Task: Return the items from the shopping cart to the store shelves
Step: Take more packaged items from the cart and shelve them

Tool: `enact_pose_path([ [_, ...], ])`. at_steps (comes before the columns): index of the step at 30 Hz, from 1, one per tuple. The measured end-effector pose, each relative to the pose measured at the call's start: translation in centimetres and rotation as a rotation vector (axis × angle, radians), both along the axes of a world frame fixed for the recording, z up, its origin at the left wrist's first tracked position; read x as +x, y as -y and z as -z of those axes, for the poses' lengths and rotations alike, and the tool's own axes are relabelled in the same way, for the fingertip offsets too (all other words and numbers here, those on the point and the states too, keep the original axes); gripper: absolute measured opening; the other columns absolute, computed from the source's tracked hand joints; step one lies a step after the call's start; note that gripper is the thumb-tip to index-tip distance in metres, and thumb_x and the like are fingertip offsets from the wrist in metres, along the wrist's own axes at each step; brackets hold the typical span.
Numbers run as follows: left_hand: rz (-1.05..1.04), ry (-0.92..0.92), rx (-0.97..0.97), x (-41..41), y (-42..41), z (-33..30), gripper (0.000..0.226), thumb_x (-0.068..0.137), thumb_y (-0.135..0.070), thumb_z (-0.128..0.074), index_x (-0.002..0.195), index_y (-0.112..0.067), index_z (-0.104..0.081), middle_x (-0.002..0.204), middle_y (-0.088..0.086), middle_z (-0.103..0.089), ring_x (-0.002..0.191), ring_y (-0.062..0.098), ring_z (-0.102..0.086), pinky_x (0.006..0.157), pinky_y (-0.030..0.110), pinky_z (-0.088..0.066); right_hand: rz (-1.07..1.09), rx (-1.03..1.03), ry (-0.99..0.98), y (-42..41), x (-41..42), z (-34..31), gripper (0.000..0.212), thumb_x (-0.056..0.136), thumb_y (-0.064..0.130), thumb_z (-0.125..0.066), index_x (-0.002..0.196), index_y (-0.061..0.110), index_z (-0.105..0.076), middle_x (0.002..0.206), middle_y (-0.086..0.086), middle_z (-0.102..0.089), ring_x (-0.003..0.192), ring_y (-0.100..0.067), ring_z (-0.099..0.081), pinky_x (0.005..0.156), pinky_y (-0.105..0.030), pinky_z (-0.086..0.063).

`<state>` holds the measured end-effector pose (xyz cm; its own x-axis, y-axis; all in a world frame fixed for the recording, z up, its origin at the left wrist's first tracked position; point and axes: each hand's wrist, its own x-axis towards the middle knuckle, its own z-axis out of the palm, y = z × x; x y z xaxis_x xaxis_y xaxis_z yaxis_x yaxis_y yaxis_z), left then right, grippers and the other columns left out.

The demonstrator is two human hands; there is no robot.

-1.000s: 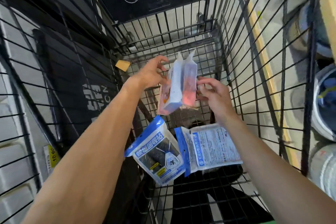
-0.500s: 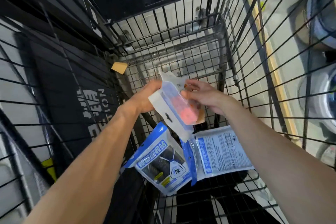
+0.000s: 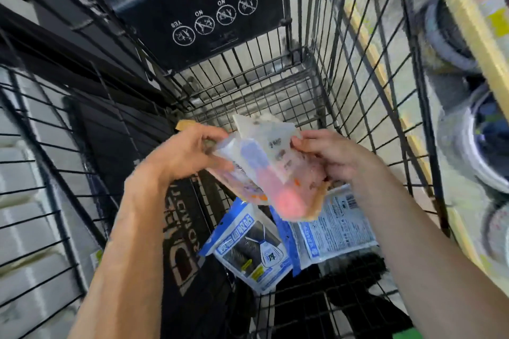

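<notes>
I look down into a black wire shopping cart (image 3: 308,82). Both hands hold pink and white plastic packets (image 3: 270,170) above the cart floor. My left hand (image 3: 190,154) grips the left edge of the packets with curled fingers. My right hand (image 3: 327,157) pinches their right edge. The packets lie tilted and overlap, and the picture is blurred, so I cannot tell how many there are. Below them a blue and white bag pack (image 3: 253,250) and a flat white and blue packet (image 3: 336,231) lie on the cart floor.
A black child-seat flap with white pictograms (image 3: 203,16) hangs at the cart's far end. A dark printed bag (image 3: 181,231) leans against the left wall. Store shelves with round tubs (image 3: 479,146) run along the right. A small tan tag (image 3: 183,125) sits by the left hand.
The packets have been lifted and turned flatter, their faces now toward me. Both hands rose and spread to the packets' edges. The view swung slightly upward.
</notes>
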<state>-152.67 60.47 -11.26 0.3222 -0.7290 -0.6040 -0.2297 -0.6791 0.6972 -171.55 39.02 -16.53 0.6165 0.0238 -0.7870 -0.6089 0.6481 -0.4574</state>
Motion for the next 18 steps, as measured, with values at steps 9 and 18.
enact_pose_path([
  [9, -0.426, 0.063, 0.015, 2.5, -3.5, -5.5, 0.017, 0.083, -0.006, -0.077, 0.098, -0.012, -0.071, 0.097, 0.014, -0.075, 0.071, 0.014, -0.069, 0.067, 0.031, -0.059, 0.308, -0.149, 0.103, -0.8, -0.6, -6.2, 0.026, 0.082, -0.006, -0.069, 0.107, 0.003, -0.067, 0.088, -0.005, -0.077, 0.069, -0.011, -0.074, 0.058, -0.022, -0.058],
  [18, -0.697, -0.130, -0.197, -3.2, 0.8, -14.8, 0.028, 0.092, -0.009, -0.066, 0.121, -0.007, -0.067, 0.111, 0.012, -0.074, 0.089, 0.025, -0.067, 0.074, 0.037, -0.058, 0.498, -0.438, 0.172, -0.7, -1.6, -17.5, 0.028, 0.080, 0.007, -0.078, 0.106, 0.011, -0.071, 0.101, -0.004, -0.078, 0.094, -0.021, -0.074, 0.083, -0.035, -0.058],
])
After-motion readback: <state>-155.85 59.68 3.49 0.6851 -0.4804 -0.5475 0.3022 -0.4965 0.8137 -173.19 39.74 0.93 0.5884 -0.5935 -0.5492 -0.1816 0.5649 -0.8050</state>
